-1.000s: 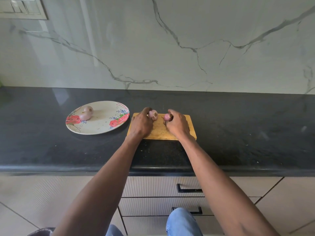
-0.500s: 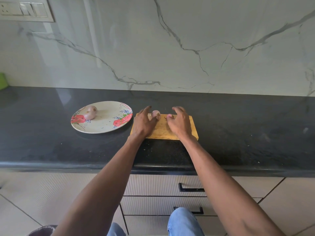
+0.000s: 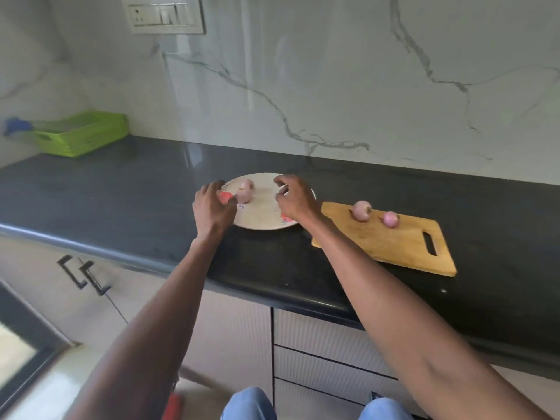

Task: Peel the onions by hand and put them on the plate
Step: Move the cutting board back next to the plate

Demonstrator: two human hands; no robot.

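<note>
A floral plate [image 3: 263, 218] sits on the dark counter with one pale pink onion [image 3: 246, 190] on its left part. My left hand [image 3: 213, 207] hovers at the plate's left rim, fingers loosely curled beside that onion and holding nothing. My right hand [image 3: 295, 198] hangs over the plate's right side, fingers loosely curled and empty. Two more pink onions, a larger one [image 3: 362, 210] and a smaller one [image 3: 391, 219], lie on the wooden cutting board [image 3: 394, 244] to the right of the plate.
A green plastic basket [image 3: 81, 133] stands at the far left of the counter against the marble wall. The counter's front edge [image 3: 121, 256] runs diagonally, with cabinet drawers below. A switch panel [image 3: 165, 15] is on the wall.
Both hands have left the two onions on the cutting board and moved left over the plate. The view has swung to the left, bringing the green basket into sight.
</note>
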